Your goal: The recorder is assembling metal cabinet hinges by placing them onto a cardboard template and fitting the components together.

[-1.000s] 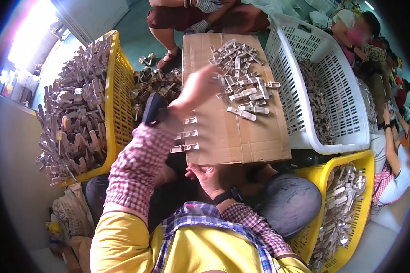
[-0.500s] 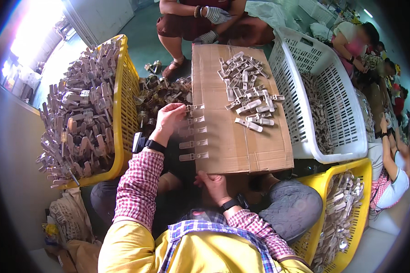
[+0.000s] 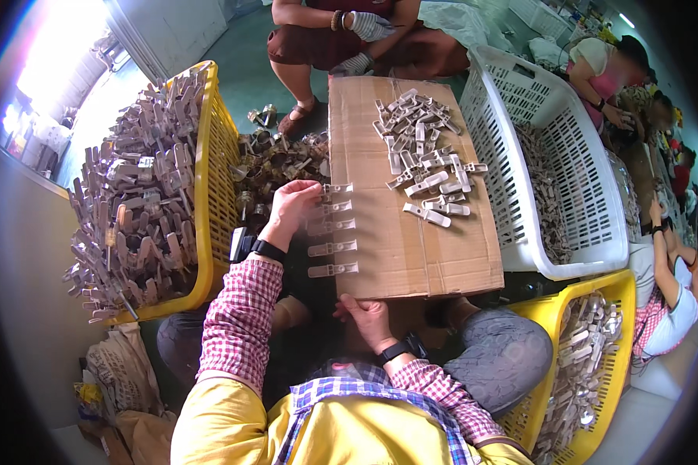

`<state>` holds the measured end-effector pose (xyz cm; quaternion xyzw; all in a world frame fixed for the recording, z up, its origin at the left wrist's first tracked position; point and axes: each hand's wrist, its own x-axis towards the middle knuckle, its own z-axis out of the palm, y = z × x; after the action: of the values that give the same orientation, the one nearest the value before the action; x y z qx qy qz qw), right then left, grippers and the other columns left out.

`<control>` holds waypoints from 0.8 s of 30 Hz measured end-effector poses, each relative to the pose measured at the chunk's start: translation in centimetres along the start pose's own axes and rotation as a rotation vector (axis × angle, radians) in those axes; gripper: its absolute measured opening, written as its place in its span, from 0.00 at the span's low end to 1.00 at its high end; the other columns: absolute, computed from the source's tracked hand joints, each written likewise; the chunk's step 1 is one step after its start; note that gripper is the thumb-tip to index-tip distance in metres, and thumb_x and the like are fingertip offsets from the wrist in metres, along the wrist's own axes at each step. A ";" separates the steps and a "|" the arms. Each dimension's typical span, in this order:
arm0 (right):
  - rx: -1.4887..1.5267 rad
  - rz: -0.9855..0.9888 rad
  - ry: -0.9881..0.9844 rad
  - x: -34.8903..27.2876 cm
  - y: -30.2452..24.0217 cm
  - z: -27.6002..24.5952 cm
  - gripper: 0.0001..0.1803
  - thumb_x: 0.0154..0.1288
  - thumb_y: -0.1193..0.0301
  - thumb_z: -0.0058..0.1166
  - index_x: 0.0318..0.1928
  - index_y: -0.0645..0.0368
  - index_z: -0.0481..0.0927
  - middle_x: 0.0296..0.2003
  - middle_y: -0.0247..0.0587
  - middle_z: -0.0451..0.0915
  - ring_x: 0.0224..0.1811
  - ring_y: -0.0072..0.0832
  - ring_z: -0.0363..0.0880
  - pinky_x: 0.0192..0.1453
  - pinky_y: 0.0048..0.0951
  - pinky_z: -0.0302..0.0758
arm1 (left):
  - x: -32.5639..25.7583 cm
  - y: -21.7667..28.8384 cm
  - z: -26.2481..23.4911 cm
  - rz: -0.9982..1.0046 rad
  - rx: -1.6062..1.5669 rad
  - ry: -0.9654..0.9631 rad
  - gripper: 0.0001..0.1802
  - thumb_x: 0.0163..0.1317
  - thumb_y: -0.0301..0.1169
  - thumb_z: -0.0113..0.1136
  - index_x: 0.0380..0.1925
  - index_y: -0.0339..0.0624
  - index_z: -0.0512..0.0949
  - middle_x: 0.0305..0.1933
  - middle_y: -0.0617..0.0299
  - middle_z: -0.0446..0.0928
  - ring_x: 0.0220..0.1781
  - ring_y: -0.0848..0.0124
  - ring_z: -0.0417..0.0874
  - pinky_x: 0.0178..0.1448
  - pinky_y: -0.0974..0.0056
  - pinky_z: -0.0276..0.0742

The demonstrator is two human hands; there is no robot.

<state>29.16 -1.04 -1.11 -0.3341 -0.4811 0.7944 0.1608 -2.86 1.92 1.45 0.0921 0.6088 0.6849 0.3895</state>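
A cardboard box (image 3: 395, 256) stands before me, with several flat metal clips (image 3: 333, 248) laid in a row across its left edge, their ends jutting out. My left hand (image 3: 293, 205) is closed in a pinch at the outer end of the farthest clip (image 3: 338, 188) in that row. By the box's near left corner, my right hand (image 3: 369, 319) is closed, its thumb and fingers together against the corner; what they hold, if anything, is hidden. A loose pile of similar clips (image 3: 420, 136) lies on the box's far right part.
At left a yellow basket (image 3: 207, 256) is heaped with metal parts; more metal parts (image 3: 279, 167) lie on the floor beside it. To the right are a white basket (image 3: 589, 267) and a yellow basket (image 3: 624, 310) of clips. A gloved person (image 3: 372, 27) sits opposite.
My left hand stays pinched at the farthest clip, and my right hand keeps to the box corner. The whole view has shifted slightly; the row and pile look the same.
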 end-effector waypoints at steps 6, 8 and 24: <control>0.044 0.027 -0.004 0.1 0.8 -0.5 0.18 0.75 0.58 0.68 0.40 0.63 0.92 0.32 0.37 0.91 0.33 0.18 0.87 0.39 0.22 0.80 | 0.4 -0.2 0.4 0.058 0.121 0.012 0.08 0.66 0.27 0.74 0.43 0.35 0.88 0.37 0.61 0.89 0.36 0.73 0.89 0.42 0.67 0.86; 0.078 0.028 -0.019 0.4 1.4 -0.3 0.18 0.75 0.58 0.68 0.40 0.62 0.92 0.32 0.37 0.91 0.33 0.18 0.87 0.39 0.22 0.80 | 0.8 0.0 -0.2 0.180 0.317 0.056 0.11 0.62 0.28 0.76 0.43 0.39 0.88 0.38 0.62 0.89 0.39 0.69 0.89 0.45 0.64 0.86; -0.177 -0.108 -0.013 0.5 3.2 -1.7 0.16 0.78 0.63 0.64 0.36 0.63 0.91 0.31 0.34 0.91 0.31 0.18 0.85 0.40 0.25 0.82 | -6.5 -3.9 24.9 1.305 1.637 -0.525 0.11 0.58 0.29 0.63 0.42 0.44 0.83 0.48 0.57 0.76 0.55 0.57 0.80 0.53 0.57 0.79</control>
<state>30.17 -1.19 -4.59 -0.3154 -0.5675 0.7413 0.1700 18.16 16.55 6.14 0.7754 0.6127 0.1040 -0.1122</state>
